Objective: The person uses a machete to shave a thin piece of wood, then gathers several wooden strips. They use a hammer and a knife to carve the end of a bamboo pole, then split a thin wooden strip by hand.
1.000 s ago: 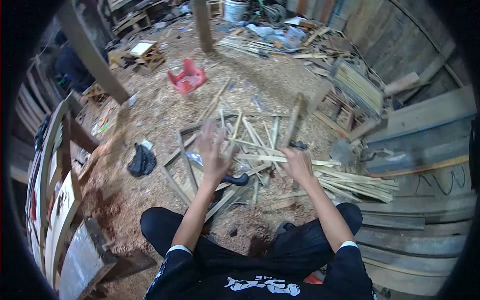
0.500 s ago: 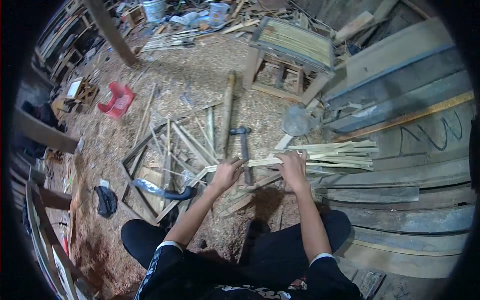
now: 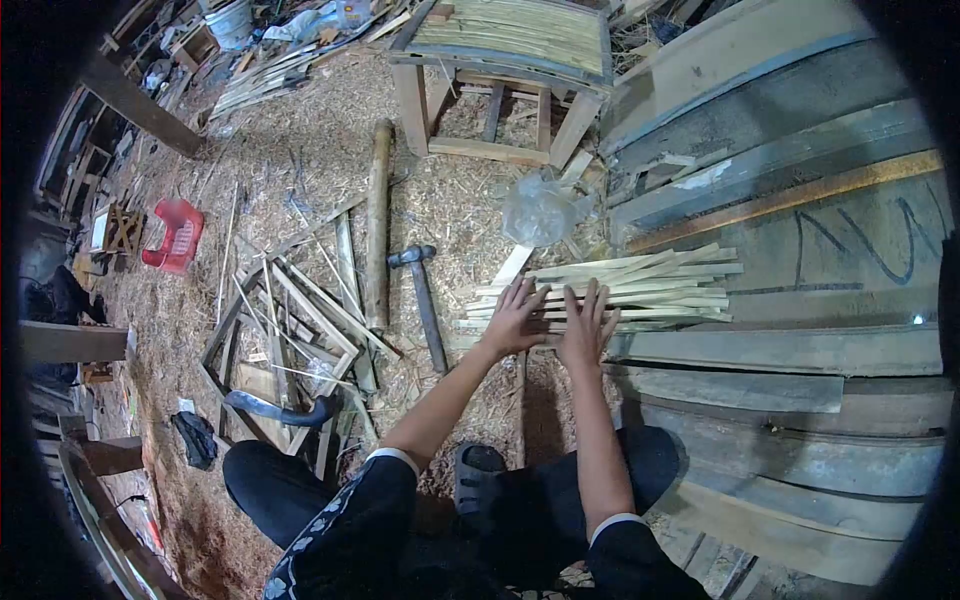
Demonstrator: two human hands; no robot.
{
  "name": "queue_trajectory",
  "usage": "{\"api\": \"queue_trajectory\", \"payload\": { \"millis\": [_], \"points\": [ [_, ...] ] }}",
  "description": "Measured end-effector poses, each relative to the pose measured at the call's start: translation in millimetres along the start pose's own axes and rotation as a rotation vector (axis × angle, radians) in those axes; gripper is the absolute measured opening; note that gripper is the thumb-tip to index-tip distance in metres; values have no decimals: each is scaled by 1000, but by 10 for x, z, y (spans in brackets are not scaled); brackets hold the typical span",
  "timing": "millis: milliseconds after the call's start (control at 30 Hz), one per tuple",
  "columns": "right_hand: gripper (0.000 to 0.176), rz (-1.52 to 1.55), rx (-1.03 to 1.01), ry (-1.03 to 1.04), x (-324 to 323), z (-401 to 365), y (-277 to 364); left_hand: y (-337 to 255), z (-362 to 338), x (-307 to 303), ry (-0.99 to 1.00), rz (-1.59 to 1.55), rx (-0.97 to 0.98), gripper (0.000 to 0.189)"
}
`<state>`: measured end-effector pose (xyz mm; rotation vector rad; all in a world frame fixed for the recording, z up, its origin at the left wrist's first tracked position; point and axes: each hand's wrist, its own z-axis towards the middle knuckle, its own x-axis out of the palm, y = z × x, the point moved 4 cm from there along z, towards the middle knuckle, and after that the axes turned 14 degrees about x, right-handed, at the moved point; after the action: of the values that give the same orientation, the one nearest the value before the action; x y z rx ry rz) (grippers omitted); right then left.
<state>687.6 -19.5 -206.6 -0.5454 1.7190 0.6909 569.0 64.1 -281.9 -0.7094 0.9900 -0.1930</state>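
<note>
A loose bundle of pale, thin strips [image 3: 680,288] lies at centre right, its right ends resting by the wooden planks. My left hand [image 3: 515,318] touches the left part of the bundle, fingers spread. Close beside it, my right hand [image 3: 585,325] lies on the strips, its fingers apart and pointing away from me. Neither hand is closed round a strip. A hammer [image 3: 428,305] lies on the ground left of my left hand. Past the bundle sits a clear plastic bag [image 3: 540,208].
Stacked planks [image 3: 740,390] line the right side. A wooden frame with slats [image 3: 510,40] stands at the top. On the left are a curved blade with a black handle [image 3: 270,408], a pile of wood pieces [image 3: 335,340], a round pole [image 3: 378,230] and a red plastic seat [image 3: 175,235].
Both hands have let go of the strips held between them and now lie open and closer together on the bundle. The head view has shifted, so the surroundings appear further left and higher.
</note>
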Motion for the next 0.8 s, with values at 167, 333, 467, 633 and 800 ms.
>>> {"api": "queue_trajectory", "payload": {
  "millis": [167, 333, 467, 633, 800],
  "points": [
    [74, -33, -29, -73, 62, 16, -44, 140, -91, -64, 244, 223, -233, 130],
    [50, 104, 41, -228, -112, 171, -166, 249, -46, 100, 10, 28, -123, 72],
    [49, 37, 79, -197, -27, 102, -18, 187, 6, 139, -35, -63, -114, 72],
    [60, 167, -202, -106, -1, -48, 511, 96, -366, -575, -9, 84, -158, 88],
    [48, 144, -319, 136, 393, -294, 945, 66, -1484, -1703, 43, 227, -342, 54]
  ]
}}
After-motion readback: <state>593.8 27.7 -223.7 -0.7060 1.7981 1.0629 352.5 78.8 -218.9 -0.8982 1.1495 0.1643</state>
